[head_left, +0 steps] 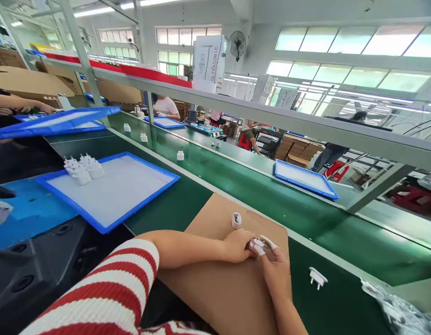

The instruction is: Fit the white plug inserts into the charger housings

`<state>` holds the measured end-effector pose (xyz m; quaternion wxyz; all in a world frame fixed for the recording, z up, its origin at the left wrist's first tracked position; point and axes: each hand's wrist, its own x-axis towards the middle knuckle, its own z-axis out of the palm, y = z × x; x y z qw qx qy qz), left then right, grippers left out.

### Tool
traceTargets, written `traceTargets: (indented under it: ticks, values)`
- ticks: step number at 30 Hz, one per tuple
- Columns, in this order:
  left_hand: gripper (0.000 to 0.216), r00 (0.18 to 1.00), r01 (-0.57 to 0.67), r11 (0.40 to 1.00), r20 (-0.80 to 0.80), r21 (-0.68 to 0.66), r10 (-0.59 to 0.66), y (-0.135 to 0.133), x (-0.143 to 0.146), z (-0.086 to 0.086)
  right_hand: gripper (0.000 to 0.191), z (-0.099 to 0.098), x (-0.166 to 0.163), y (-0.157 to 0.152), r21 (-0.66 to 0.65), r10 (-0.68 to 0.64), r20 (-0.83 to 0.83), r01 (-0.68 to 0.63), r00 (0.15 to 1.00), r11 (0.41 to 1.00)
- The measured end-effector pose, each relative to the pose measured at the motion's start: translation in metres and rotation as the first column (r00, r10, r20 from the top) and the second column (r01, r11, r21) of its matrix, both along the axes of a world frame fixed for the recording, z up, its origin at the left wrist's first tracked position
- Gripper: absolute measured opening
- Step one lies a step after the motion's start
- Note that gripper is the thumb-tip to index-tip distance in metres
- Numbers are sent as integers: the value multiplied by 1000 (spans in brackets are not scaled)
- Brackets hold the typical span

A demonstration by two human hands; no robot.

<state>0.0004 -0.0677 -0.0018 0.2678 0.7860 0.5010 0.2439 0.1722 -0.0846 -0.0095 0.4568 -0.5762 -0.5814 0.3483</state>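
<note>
Over a sheet of brown cardboard (pixel 222 293), my left hand (pixel 234 246) and my right hand (pixel 275 265) meet fingertip to fingertip. Both are closed on a small white charger part (pixel 259 242), mostly hidden by the fingers. White covers wrap the thumb and a fingertip of my right hand. Just beyond my left hand, a white charger housing (pixel 237 220) stands on the cardboard, its open end showing parts inside. To the right of my right hand, a white plug piece with two pins (pixel 317 276) lies on the green surface.
A blue-rimmed tray (pixel 142 204) at left bears several white chargers (pixel 83 168). More chargers (pixel 180 155) sit along the green conveyor belt (pixel 215 170). A clear bag of white parts (pixel 404 309) lies at lower right. A metal shelf beam (pixel 236 104) crosses above; a co-worker's arm (pixel 20 102) shows far left.
</note>
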Motion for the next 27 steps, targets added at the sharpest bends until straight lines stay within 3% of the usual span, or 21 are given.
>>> traceTargets:
  ticks: [3, 6, 8, 10, 13, 16, 19, 23, 27]
  values:
    - [29, 998, -34, 999, -45, -19, 33, -1, 4, 5, 72, 0, 17, 8, 8, -26, 109, 25, 994, 1000]
    - [31, 995, -77, 997, -58, -20, 76, 13, 15, 18, 84, -2, 52, 24, 77, -190, 354, 174, 916, 982]
    - [30, 993, -102, 995, -64, -4, 101, 37, 23, 32, 86, -4, 76, 33, 52, -243, 560, 259, 792, 964]
    - [31, 987, -133, 991, -85, 4, 133, 71, 29, 47, 80, -9, 96, 40, -49, -188, 720, 319, 668, 947]
    - [33, 962, -228, 973, -158, -20, 222, 131, 29, 62, 61, -17, 114, 49, -115, -122, 805, 355, 580, 928]
    - [35, 910, -356, 933, -248, -53, 333, 178, 17, 64, 49, -23, 123, 56, -100, -112, 792, 307, 601, 946]
    - [38, 854, -461, 884, -308, -73, 420, 203, -1, 55, 48, -25, 128, 58, -83, -133, 770, 304, 624, 949]
    - [41, 824, -518, 852, -314, -78, 472, 211, -16, 47, 56, -25, 129, 58, -75, -214, 767, 416, 605, 906]
    - [77, 844, -499, 866, -230, -7, 484, 194, -27, 55, 57, -22, 130, 59, -100, -176, 658, 316, 732, 944]
